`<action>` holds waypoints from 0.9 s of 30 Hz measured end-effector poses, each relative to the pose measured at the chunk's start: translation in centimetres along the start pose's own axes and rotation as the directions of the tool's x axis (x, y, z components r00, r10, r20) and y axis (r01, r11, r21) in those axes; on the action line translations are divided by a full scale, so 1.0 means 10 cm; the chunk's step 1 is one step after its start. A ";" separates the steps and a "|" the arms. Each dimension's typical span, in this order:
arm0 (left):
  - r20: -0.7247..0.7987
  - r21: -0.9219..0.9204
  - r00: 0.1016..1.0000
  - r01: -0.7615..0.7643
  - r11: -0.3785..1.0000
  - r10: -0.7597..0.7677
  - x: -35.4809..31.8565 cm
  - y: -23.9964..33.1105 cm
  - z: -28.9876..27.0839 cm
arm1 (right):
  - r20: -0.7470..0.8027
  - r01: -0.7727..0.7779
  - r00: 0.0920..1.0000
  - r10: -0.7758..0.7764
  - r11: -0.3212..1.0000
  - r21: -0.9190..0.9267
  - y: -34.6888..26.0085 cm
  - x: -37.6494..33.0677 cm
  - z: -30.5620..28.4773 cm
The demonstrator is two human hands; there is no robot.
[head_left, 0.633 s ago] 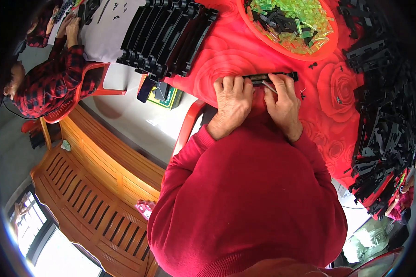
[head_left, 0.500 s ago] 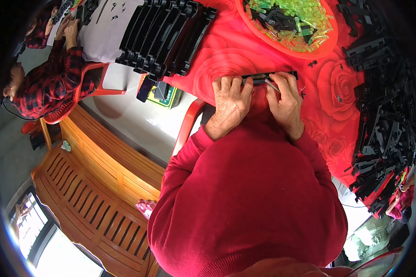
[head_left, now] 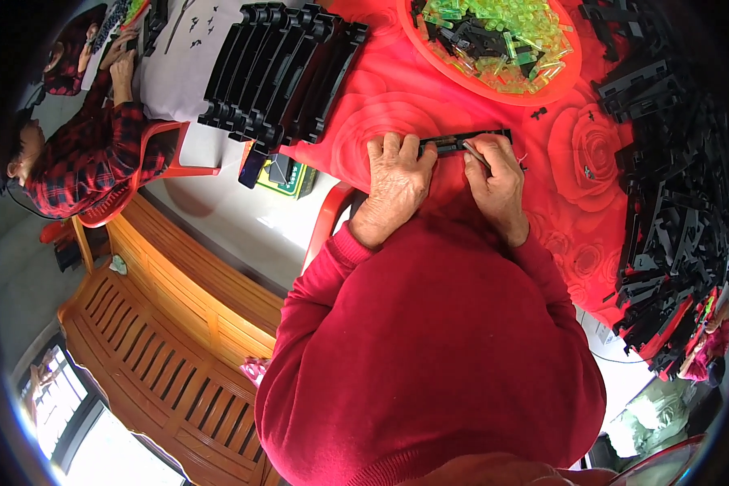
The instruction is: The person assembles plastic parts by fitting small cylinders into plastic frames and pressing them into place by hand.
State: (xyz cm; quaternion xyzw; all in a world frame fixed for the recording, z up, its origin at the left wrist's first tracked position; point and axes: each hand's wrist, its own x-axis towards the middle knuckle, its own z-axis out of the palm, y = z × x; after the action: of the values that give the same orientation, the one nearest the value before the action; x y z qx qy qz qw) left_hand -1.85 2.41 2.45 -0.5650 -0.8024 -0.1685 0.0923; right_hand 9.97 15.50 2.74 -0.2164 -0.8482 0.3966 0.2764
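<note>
A slim black plastic strip [head_left: 449, 145] lies crosswise on the red tablecloth in front of me, with an open channel along it. Its left end is under my left hand [head_left: 397, 182], whose fingers and thumb close on it. My right hand [head_left: 496, 182] pinches a thin grey rod-like tool [head_left: 475, 152] between thumb and fingers. The tool slants up and left, its tip at the strip's channel. The right fingertips rest near the strip's right end. Whether the tip touches a small part inside the channel is too small to tell.
An orange-red basin [head_left: 573, 69] of yellow-green clear pieces and black parts stands ahead. Long black frames [head_left: 279, 77] are stacked ahead left. Black parts are heaped [head_left: 676, 219] at the right. A co-worker in a plaid shirt [head_left: 89, 162] sits far left, near a wooden bench [head_left: 162, 348].
The view has shifted slightly, so the table's things appear a little further left. Both hands stay at the strip, and the tool remains in my right hand with its tip at the channel.
</note>
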 end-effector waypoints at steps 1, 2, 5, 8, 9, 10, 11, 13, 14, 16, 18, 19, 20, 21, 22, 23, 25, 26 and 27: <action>0.009 0.001 1.000 0.010 1.000 -0.010 0.00 0.01 0.00 | -0.001 0.002 1.000 -0.002 1.000 -0.001 0.02 -0.01 0.00; 0.007 0.000 1.000 0.009 1.000 -0.009 0.01 0.01 -0.01 | -0.012 0.000 1.000 0.000 1.000 0.013 0.04 -0.01 -0.01; 0.017 -0.046 1.000 0.017 0.999 -0.016 0.02 0.00 -0.01 | -0.024 0.013 1.000 -0.012 1.000 0.021 0.04 -0.02 -0.03; -0.008 -0.031 1.000 0.017 0.999 -0.018 0.00 -0.01 -0.01 | -0.026 0.042 0.999 -0.042 0.999 0.004 0.00 0.01 -0.08; -0.022 -0.102 1.000 0.006 0.995 -0.008 -0.02 -0.04 -0.03 | -0.024 0.055 0.998 -0.055 0.998 -0.008 -0.01 0.02 -0.11; -0.036 -0.172 0.999 -0.006 0.985 0.000 -0.04 -0.06 -0.04 | -0.025 0.057 0.998 -0.057 0.998 -0.010 -0.01 0.03 -0.14; -0.038 -0.172 0.999 -0.007 0.985 0.001 -0.06 -0.09 -0.07 | -0.014 0.064 0.998 -0.064 0.998 -0.016 0.01 0.04 -0.18; -0.075 -0.203 0.997 0.019 0.979 -0.035 -0.09 -0.11 -0.15 | -0.007 0.076 0.997 -0.077 0.997 -0.026 0.01 0.06 -0.25; -0.076 -0.204 0.996 0.019 0.979 -0.035 -0.08 -0.12 -0.16 | -0.007 0.077 0.997 -0.077 0.997 -0.027 0.01 0.07 -0.28; -0.141 -0.205 0.984 0.079 0.975 -0.109 -0.06 -0.14 -0.17 | -0.021 0.027 0.999 -0.025 0.995 0.092 0.00 0.09 -0.33; -0.103 -0.193 0.985 0.116 0.974 -0.137 -0.06 -0.14 -0.18 | 0.002 -0.036 0.999 0.037 0.982 0.185 -0.03 0.12 -0.37; -0.100 -0.199 0.984 0.127 0.972 -0.149 -0.07 -0.15 -0.15 | 0.006 0.030 0.999 -0.032 0.975 0.220 -0.05 0.16 -0.38; -0.098 -0.206 0.982 0.138 0.969 -0.161 -0.08 -0.16 -0.11 | 0.007 0.096 0.995 -0.101 0.962 0.255 -0.08 0.19 -0.39; -0.099 -0.205 0.981 0.143 0.968 -0.165 -0.10 -0.18 -0.07 | 0.010 0.097 0.995 -0.104 0.962 0.256 -0.12 0.21 -0.39; -0.092 -0.249 0.981 0.145 0.958 -0.172 -0.13 -0.20 0.00 | 0.043 0.067 0.996 -0.083 0.957 0.284 -0.16 0.23 -0.39; -0.085 -0.291 0.980 0.148 0.945 -0.179 -0.16 -0.21 0.05 | 0.076 0.036 0.995 -0.062 0.950 0.311 -0.20 0.23 -0.38; -0.102 -0.306 0.979 0.137 0.942 -0.176 -0.17 -0.24 0.12 | 0.069 0.032 0.996 -0.057 0.948 0.316 -0.20 0.16 -0.32; -0.117 -0.321 0.978 0.126 0.939 -0.171 -0.17 -0.26 0.15 | 0.062 0.026 0.997 -0.049 0.946 0.322 -0.18 0.11 -0.27; -0.117 -0.321 0.977 0.132 0.938 -0.178 -0.17 -0.25 0.16 | 0.066 0.109 0.989 -0.131 0.958 0.266 -0.11 0.06 -0.24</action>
State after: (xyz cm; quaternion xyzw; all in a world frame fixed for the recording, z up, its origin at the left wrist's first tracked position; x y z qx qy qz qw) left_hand -3.56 0.77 0.02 -0.4938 -0.7989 -0.3402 0.0459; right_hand 10.89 16.47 5.08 -0.1093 -0.8107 0.4964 0.2906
